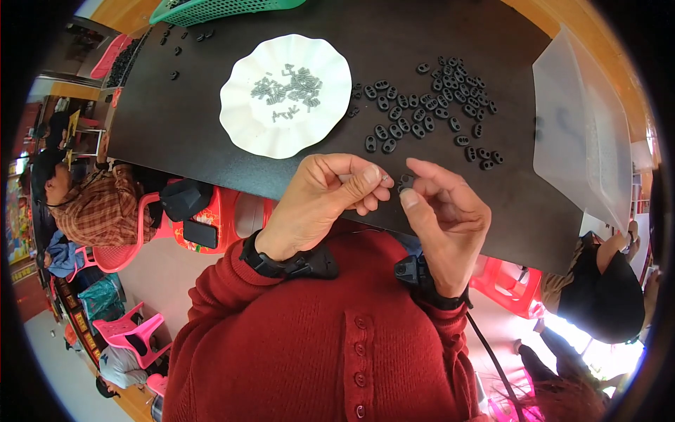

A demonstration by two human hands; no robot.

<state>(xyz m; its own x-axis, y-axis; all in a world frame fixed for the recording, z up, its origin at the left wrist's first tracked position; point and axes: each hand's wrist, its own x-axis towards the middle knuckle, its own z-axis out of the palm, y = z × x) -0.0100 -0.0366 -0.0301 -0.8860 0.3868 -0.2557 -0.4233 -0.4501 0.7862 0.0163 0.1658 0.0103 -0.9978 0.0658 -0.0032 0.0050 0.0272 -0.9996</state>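
Note:
My left hand (330, 190) pinches a tiny metal spring (384, 178) between thumb and forefinger. Close to its right, my right hand (450, 218) grips a small black cord lock part (406, 181) between thumb and fingers. A small gap separates the two pieces, just over the near table edge. Beyond my left hand lies a white wavy-rimmed plate (246, 133) bearing a heap of small metal springs (288, 90). To the right of the plate, many black two-holed cord lock parts (419, 114) are spread on the dark table (281, 172).
A translucent plastic bin (580, 119) stands at the table's right end. At the far edge is a green basket (218, 10), with a few loose black pieces (174, 74) at the far left. A red stool (218, 211) with a phone (200, 233) stands left; other people sit nearby.

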